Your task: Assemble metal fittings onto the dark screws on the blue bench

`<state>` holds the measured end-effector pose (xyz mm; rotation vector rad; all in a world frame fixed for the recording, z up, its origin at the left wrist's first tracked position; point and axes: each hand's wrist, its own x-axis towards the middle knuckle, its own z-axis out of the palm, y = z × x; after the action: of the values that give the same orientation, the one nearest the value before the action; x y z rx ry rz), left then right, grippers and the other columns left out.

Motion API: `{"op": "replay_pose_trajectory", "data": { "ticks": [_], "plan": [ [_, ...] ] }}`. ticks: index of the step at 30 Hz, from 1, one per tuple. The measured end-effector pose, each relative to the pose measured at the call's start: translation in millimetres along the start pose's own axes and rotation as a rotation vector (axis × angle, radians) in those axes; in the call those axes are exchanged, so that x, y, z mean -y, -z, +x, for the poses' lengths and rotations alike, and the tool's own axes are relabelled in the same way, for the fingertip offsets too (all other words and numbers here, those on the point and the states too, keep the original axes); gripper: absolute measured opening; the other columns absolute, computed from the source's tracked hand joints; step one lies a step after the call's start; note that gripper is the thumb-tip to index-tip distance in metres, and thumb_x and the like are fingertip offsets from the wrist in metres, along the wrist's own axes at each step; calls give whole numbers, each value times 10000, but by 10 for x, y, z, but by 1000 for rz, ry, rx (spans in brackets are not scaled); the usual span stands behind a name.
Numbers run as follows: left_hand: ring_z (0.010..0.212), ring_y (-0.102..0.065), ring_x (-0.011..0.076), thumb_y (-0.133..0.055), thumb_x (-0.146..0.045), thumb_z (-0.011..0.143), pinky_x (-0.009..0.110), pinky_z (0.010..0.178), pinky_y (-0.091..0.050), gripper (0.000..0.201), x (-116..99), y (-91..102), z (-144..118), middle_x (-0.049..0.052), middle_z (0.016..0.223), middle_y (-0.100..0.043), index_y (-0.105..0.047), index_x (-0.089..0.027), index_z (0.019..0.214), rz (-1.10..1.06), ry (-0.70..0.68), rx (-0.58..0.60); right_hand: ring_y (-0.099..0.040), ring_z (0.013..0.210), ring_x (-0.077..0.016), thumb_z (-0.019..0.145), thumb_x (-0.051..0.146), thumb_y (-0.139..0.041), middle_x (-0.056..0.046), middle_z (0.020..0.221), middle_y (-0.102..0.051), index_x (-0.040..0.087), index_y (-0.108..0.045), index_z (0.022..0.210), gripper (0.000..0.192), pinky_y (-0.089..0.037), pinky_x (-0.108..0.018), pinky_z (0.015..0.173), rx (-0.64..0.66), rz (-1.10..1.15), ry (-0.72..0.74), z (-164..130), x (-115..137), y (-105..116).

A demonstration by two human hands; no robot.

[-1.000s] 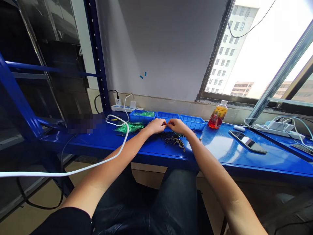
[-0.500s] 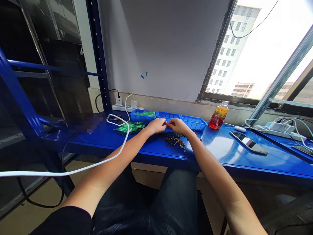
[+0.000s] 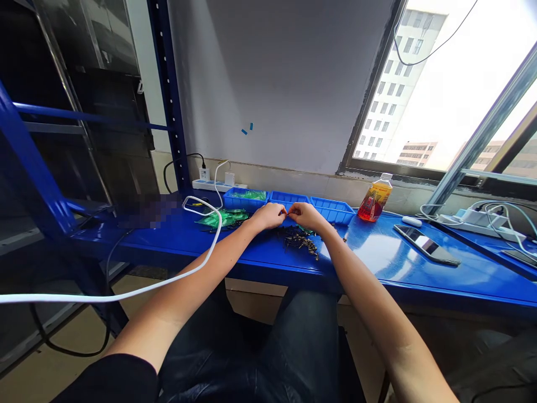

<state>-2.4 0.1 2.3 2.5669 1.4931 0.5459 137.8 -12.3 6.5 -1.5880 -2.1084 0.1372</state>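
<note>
From the head view I see my left hand [image 3: 268, 216] and right hand [image 3: 305, 215] meet fingertip to fingertip, both pinching one tiny part [image 3: 287, 212] between them above the blue table [image 3: 377, 252], the pile of dark parts [image 3: 301, 242] lying just below my right hand.

Between my fingertips I pinch a tiny dark part [image 3: 287, 213], too small to make out, held just above the desk. Below it, a loose heap of small dark screw-like pieces [image 3: 301, 241] lies scattered on the blue desk [image 3: 377, 252].
</note>
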Motion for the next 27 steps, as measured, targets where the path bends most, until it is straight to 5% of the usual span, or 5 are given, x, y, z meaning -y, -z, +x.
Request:
{"op": "replay_pose_trajectory", "data": {
  "ticks": [16, 27],
  "plan": [
    [905, -627, 206, -451, -242, 801, 256, 734, -475, 262, 2, -1, -3, 46, 961, -693, -635, -204, 983, -20, 14, -13, -437, 553, -94, 778, 156, -481, 0, 635, -584, 138, -674, 825, 200, -300, -205, 537, 30, -59, -7, -18, 29, 6],
    [907, -623, 204, -459, -227, 788, 256, 740, -472, 238, 12, -5, -1, 41, 966, -690, -628, -204, 954, -18, 15, -22, -414, 545, -100, 802, 155, -387, 0, 612, -561, 143, -614, 680, 258, -284, -219, 534, 102, -91, 25, 4, -19, -6]
  ]
}}
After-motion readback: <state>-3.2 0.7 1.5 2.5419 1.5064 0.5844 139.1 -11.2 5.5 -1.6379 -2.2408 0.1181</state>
